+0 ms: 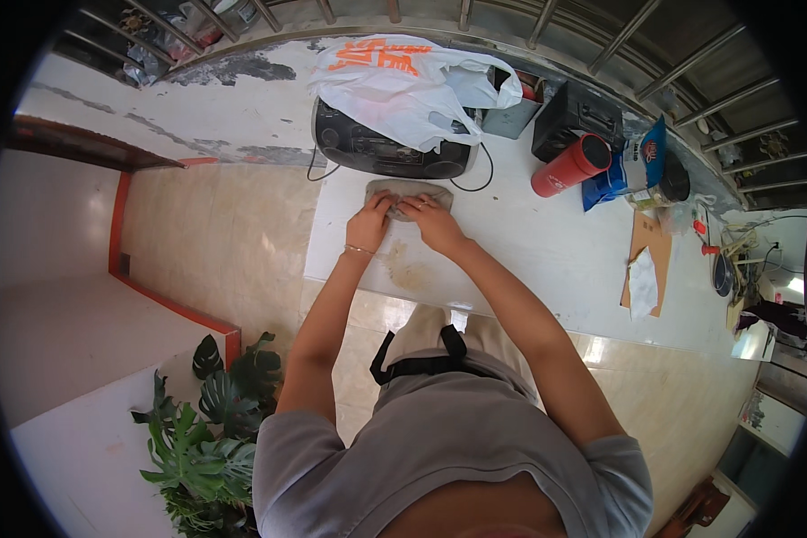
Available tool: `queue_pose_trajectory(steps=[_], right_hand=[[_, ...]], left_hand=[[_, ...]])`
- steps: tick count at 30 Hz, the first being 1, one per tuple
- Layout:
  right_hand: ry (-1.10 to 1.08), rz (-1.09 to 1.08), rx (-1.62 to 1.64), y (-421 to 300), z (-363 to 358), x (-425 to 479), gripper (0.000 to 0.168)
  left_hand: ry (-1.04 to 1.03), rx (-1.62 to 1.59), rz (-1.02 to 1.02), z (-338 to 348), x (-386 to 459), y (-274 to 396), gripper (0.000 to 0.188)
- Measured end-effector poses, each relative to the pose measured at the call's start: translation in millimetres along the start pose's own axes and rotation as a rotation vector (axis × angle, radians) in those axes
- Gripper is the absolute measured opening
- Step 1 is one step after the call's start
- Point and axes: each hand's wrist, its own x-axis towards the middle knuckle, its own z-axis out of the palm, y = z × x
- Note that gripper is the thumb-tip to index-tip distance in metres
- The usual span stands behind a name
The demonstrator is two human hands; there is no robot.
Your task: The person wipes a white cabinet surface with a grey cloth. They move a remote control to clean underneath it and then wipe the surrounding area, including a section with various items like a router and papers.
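A folded grey-brown cloth (407,188) lies on the white tabletop (531,249), just in front of a black radio-cassette player (370,151). My left hand (368,227) grips the cloth's near left part, with a bracelet at the wrist. Close beside it, my right hand (437,225) has its bent fingers on the cloth's near right part. The fingertips of both hands almost meet, and part of the cloth under them is hidden. Between my forearms, a yellowish-brown stain (407,265) marks the tabletop.
A white plastic bag (390,87) drapes over the player. To the right stand a black box (568,121), a red tumbler (568,168), a blue snack bag (635,165) and cardboard (658,255) with white paper (643,286). Metal bars line the back. A leafy plant (195,444) stands lower left.
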Motion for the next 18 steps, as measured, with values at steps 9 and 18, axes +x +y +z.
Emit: queue_pose_trajectory(steps=[9, 18], right_hand=[[-0.038, -0.147, 0.133, -46, 30, -36, 0.049], [0.079, 0.15, -0.037, -7, -27, -102, 0.051]], left_hand=[[0.106, 0.078, -0.168, -7, -94, 3, 0.046], [0.116, -0.137, 0.045, 54, -35, 63, 0.047]])
